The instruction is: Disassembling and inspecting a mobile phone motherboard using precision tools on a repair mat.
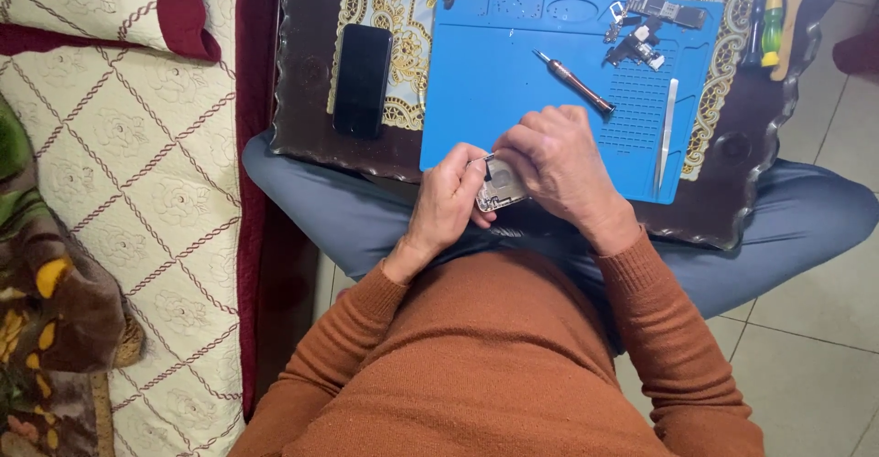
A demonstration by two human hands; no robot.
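Gripped between both hands at the near edge of the blue work mat [476, 81] is a small silver phone housing [499, 193]: it is cradled from below by the left hand [449, 202], while the right hand [554, 166] is pinched on a thin dark tool or strip at its top (which of the two cannot be told). Well to the left, a black phone [362, 80] lies face up on the table. Right of the hands a screwdriver [575, 83], loose small parts [641, 36] and a flat metal pry bar [667, 136] are laid out. Disassembly of the housing seems to be in hand; steady, fine fingertip control is called for.
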